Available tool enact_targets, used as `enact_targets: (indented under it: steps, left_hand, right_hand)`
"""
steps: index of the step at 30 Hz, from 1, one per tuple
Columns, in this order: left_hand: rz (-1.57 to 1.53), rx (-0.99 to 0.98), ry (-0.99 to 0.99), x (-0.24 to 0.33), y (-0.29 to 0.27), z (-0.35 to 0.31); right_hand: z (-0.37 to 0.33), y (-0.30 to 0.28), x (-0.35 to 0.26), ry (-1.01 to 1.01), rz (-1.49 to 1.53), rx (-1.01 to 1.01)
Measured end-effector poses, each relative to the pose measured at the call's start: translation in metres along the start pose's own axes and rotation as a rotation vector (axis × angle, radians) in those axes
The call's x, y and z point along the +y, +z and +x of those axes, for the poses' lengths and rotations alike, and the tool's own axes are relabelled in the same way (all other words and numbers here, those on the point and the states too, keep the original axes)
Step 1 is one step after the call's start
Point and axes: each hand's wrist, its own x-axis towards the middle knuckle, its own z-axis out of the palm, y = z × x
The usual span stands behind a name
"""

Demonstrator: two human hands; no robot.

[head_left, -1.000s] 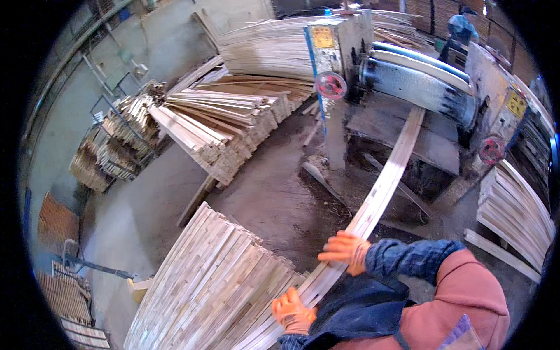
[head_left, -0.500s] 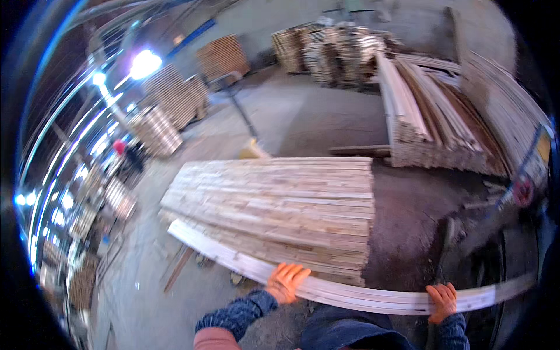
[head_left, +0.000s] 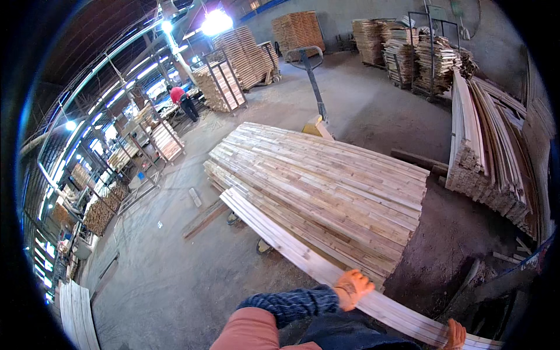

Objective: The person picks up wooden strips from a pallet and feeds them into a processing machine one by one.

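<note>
My left hand (head_left: 352, 289) is closed over the near edge of several long, pale wooden boards (head_left: 291, 245) lying side by side. Farther along them, at the lower right, my right hand (head_left: 454, 335) grips the same boards near their close end, its wrist cut off by the frame. The boards slant from the lower right toward the far left, beside the near side of a broad stack of planks (head_left: 326, 186). Whether their far end rests on anything, I cannot tell.
A pallet jack (head_left: 312, 81) stands behind the stack. At right lies a pile of long timber (head_left: 487, 175). Wooden stacks on racks (head_left: 431, 64) line the back wall. A person in a red top (head_left: 181, 99) bends over at far left. A loose plank (head_left: 204, 220) lies on the floor.
My view has swung left, so the stack and both hands now appear farther right, and the boards slant more steeply. Both hands still hold the boards.
</note>
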Motion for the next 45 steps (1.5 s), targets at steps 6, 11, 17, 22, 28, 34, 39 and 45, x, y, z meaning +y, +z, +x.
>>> enact_targets:
  steps: [6, 11, 17, 22, 28, 34, 39, 45]
  left_hand:
    - [-0.206, 0.116, 0.18, 0.045, -0.024, 0.044]
    - [-0.311, 0.354, 0.203, 0.021, -0.02, 0.044]
    - [-0.009, 0.297, -0.039, -0.129, -0.004, -0.04]
    - [-0.028, 0.139, -0.122, -0.148, -0.021, -0.057]
    - [-0.033, -0.009, -0.136, -0.059, -0.041, -0.025]
    - [-0.252, 0.198, 0.138, -0.043, -0.022, -0.035]
    - [-0.12, 0.188, 0.022, -0.082, -0.031, -0.052]
    - [-0.123, 0.186, 0.103, -0.003, -0.008, -0.015]
  right_hand:
    - [0.092, 0.081, -0.074, -0.22, 0.181, -0.236]
    - [0.097, 0.105, -0.062, -0.122, 0.203, -0.231]
    - [0.064, 0.046, -0.029, 0.116, 0.033, -0.417]
    - [0.027, 0.044, 0.01, 0.221, -0.158, -0.37]
    - [0.058, 0.049, -0.04, 0.137, 0.033, -0.369]
    - [0.085, 0.057, -0.082, -0.048, 0.154, -0.362]
    - [0.051, 0.036, -0.035, 0.071, 0.062, -0.358]
    - [0.081, 0.026, -0.041, 0.511, 0.601, -0.492]
